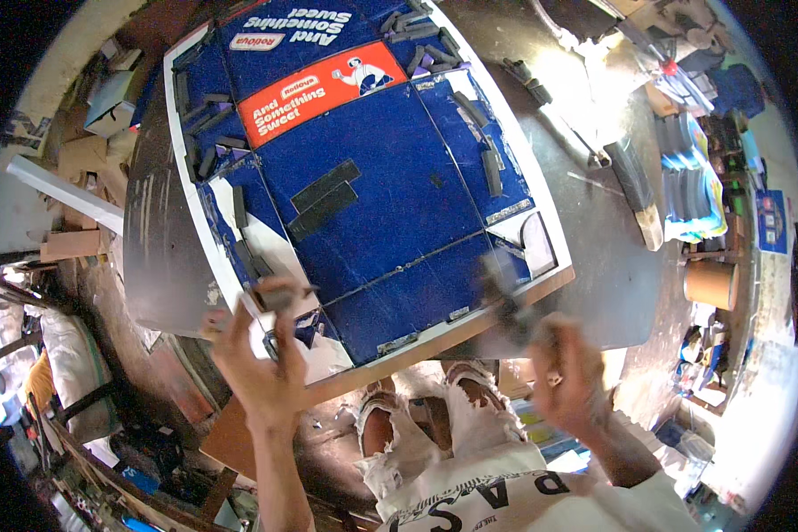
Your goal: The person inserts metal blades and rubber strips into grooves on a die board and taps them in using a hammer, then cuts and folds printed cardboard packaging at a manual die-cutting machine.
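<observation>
A blue printed panel [372, 195] with white edges and a red band [324, 93] lies on a dark table in front of me. Short black strips [208, 115] rest along both sides of it, and two longer black strips [325, 199] lie side by side near its middle. Over the panel's near left corner, my left hand [262, 363] has its fingers curled around a small brownish-dark piece [279, 293], too blurred to name. My right hand [569, 372], closed in a fist beyond the near right corner, grips a dark tool [503, 301] smeared by motion over the panel's near edge.
On the dark tabletop [598, 266], right of the panel, lies a long black object with a tan end [634, 195]. Stacks of bluish packets [692, 191] and a brown roll [711, 284] stand farther right. Cardboard pieces [84, 158] and a white bar [66, 193] are at left.
</observation>
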`<state>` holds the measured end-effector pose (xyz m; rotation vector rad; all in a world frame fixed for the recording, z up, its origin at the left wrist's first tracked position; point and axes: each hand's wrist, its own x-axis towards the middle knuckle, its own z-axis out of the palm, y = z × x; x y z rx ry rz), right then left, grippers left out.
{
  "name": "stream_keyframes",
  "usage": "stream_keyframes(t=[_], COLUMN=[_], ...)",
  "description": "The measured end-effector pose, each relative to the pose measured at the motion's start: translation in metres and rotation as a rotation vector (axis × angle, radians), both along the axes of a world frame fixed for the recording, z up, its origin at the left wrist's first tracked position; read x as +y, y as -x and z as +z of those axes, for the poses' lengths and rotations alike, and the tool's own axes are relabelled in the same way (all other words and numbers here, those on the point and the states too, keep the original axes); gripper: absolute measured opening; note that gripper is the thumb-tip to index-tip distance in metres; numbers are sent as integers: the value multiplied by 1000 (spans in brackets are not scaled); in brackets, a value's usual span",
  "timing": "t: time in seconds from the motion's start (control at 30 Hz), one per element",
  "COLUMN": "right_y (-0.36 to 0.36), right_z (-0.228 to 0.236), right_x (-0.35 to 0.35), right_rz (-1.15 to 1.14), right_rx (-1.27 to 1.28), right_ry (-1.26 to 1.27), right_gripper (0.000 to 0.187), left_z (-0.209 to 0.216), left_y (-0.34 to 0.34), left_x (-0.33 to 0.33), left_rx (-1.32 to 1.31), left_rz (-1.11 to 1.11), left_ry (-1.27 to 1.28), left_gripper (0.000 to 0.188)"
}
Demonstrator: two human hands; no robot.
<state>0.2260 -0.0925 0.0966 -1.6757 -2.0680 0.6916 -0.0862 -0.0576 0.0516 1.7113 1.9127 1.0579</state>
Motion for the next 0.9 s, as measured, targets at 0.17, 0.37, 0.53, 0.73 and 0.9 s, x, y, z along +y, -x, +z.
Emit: stream_keyframes(t=[0.17, 0.37, 0.53, 0.73, 0.9], right_y=[-106, -172, -183, -187, -169], right_z=[-36, -71, -88, -74, -53], right_x=[13, 28, 42, 58, 59], right_rz=[-440, -443, -401, -354, -368], right_rx=[-270, -451, -420, -388, -169], right_ry=[-58, -224, -244, -197, -282], right_gripper=[28, 27, 28, 30, 25], left_z=[6, -9, -22, 0, 3], left_y=[13, 4, 32, -12, -21], left_x=[40, 131, 177, 143, 82], left_rx=[234, 399, 532, 462, 419], left_rz=[-69, -101, -251, -42, -11], left_ry=[51, -126, -238, -112, 107], left_gripper=[23, 31, 34, 22, 26])
